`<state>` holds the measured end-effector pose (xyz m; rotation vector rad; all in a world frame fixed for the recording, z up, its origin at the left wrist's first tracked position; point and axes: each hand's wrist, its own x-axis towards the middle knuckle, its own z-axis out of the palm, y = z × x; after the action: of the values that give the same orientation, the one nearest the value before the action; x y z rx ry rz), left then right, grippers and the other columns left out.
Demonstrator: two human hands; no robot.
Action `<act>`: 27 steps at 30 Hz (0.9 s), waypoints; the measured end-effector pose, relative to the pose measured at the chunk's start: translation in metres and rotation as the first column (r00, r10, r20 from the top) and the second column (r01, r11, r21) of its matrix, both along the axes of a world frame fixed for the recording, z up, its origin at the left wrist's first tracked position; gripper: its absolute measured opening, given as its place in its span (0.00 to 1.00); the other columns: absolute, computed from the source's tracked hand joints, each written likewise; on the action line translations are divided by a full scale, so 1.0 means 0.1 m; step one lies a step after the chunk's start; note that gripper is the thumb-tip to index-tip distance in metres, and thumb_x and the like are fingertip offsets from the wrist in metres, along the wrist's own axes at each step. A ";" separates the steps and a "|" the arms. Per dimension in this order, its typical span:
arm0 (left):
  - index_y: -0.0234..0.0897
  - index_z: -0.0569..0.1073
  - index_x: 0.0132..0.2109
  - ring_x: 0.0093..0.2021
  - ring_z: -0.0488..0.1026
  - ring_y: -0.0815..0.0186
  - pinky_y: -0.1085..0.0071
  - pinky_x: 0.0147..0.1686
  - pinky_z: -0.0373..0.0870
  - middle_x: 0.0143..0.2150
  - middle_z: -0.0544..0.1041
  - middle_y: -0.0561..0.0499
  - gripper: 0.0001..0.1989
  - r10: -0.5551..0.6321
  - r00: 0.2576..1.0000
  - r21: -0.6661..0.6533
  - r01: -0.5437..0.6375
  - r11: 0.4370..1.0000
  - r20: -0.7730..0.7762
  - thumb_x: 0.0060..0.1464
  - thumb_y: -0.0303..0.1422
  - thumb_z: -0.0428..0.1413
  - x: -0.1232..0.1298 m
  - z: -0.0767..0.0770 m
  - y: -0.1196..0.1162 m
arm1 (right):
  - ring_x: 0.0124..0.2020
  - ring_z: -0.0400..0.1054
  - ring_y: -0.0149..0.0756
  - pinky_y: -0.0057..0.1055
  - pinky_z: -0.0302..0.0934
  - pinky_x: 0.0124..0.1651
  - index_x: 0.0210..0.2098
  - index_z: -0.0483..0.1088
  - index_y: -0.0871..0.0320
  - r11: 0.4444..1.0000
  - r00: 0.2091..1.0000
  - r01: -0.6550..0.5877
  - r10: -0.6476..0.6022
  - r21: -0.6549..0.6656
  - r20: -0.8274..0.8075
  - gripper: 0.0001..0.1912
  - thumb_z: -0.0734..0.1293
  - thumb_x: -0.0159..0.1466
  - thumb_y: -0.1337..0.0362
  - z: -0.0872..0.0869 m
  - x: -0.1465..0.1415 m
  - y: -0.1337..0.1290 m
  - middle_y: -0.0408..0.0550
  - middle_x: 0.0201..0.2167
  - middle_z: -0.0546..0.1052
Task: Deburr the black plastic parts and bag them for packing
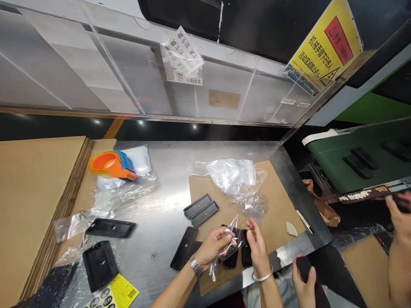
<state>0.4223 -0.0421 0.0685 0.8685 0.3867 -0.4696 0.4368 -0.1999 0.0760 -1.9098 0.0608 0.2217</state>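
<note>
The metal worktop (167,196) carried most of what was within reach, a tall cardboard stack (35,192) filling its left side and a green conveyor belt (332,160) running beyond its right edge. On the right half, a flat cardboard sheet (276,214) bore a loose heap of clear plastic (233,173).

The work looked partway along. Much lay bare: a long black tray (111,228) and a deeper black tray (100,266) at the left, the latter overlapping a yellow label sheet (123,291); a tilted black tray (183,249) nearer the middle; and a pair of dark shells (197,207) side by side at the left edge of the cardboard sheet. How many pieces were finished could not be told. One small clear bag (236,226) was being handled low over the cardboard sheet, a dark piece either inside it or just behind it; glare hid which.

The left hand (212,246) was closed in a pinch, thumb against fingers on the film, a loose end hanging below. The right hand (259,248) was loosely open, its fingers apart and close to the bag's right side; whether they touched it was unclear.
</note>
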 end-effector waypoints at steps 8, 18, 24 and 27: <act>0.32 0.72 0.32 0.22 0.65 0.72 0.75 0.21 0.59 0.27 0.74 0.48 0.17 -0.101 0.992 0.248 0.080 0.966 0.074 0.39 0.42 0.61 -0.15 -0.04 -0.02 | 0.43 0.66 0.37 0.40 0.64 0.44 0.48 0.63 0.60 0.995 0.994 -0.091 0.087 -0.052 -0.068 0.16 0.61 0.62 0.60 0.57 0.45 -0.49 0.49 0.47 0.68; 0.34 0.67 0.23 0.21 0.64 0.70 0.74 0.23 0.63 0.19 0.67 0.54 0.18 -0.113 0.959 0.626 -0.078 0.776 0.259 0.49 0.45 0.50 -0.37 -0.07 -0.40 | 0.42 0.65 0.31 0.31 0.63 0.43 0.37 0.69 0.56 0.960 0.970 0.119 -0.058 -0.252 0.235 0.15 0.53 0.66 0.63 2.48 2.10 -1.87 0.45 0.43 0.70; 0.34 0.71 0.30 0.31 0.67 0.63 0.68 0.31 0.64 0.27 0.70 0.49 0.12 -0.054 0.950 0.789 -0.224 0.572 0.308 0.50 0.39 0.51 -0.48 -0.18 -0.37 | 0.39 0.64 0.29 0.29 0.59 0.44 0.31 0.69 0.55 0.944 0.945 0.129 -0.025 -0.304 0.326 0.07 0.60 0.62 0.65 2.34 1.60 -1.72 0.43 0.40 0.72; 0.38 0.72 0.43 0.40 0.67 0.61 0.65 0.39 0.63 0.37 0.72 0.46 0.12 -0.262 0.861 0.868 -0.324 0.376 0.435 0.52 0.34 0.49 -0.55 -0.21 -0.35 | 0.39 0.66 0.32 0.34 0.63 0.42 0.42 0.67 0.58 0.949 0.961 0.012 0.076 -0.315 0.266 0.11 0.59 0.64 0.59 1.53 0.62 -0.98 0.48 0.43 0.70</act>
<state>0.3675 -0.0769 0.0472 2.0863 0.1252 0.1271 0.4991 -0.2974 0.2293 -2.2441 -0.1300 -0.0383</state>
